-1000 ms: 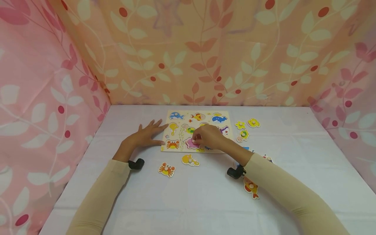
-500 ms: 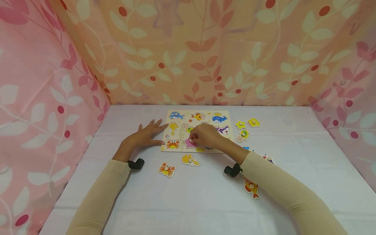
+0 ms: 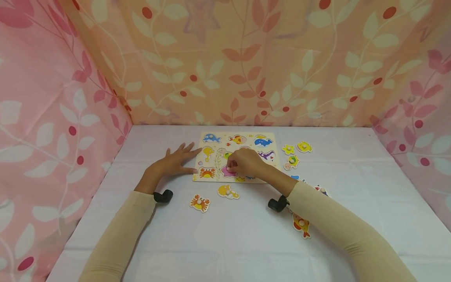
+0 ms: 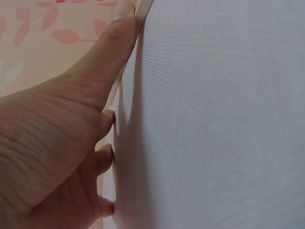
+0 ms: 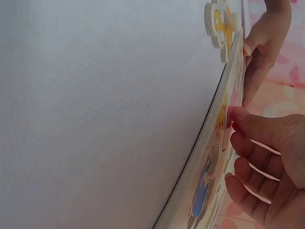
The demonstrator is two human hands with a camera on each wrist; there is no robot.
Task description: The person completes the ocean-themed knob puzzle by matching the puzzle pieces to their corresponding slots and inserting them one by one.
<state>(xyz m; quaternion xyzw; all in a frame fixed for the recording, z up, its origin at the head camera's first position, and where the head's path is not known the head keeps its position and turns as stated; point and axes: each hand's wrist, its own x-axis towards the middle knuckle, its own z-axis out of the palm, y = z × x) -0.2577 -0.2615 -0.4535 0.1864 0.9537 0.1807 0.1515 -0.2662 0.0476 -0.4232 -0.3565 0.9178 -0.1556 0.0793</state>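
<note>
My right hand (image 3: 246,162) pinches a pink knobbed puzzle piece (image 3: 225,172) at the front middle of the wooden puzzle board (image 3: 218,179). In the right wrist view, thumb and index finger meet at the knob, and the pink piece (image 5: 232,100) lies against the board face. The other fingers curl loosely above the board. With fingers spread, my left hand (image 3: 176,161) rests at the board's left edge, the thumb near the printed crab. The left wrist view shows that thumb (image 4: 107,50) lying along the board's edge. My right hand covers part of the board's middle.
A crab piece (image 3: 199,203) and a seahorse piece (image 3: 228,192) lie in front of the board. To its right are a starfish (image 3: 288,149), a round yellow piece (image 3: 304,147) and a turtle (image 3: 291,162). A fish piece (image 3: 301,225) and others lie partly under the right forearm.
My right hand has shifted slightly left with the pink piece, which sits a little further left on the board, then stays nearly still. The left hand has not moved.
</note>
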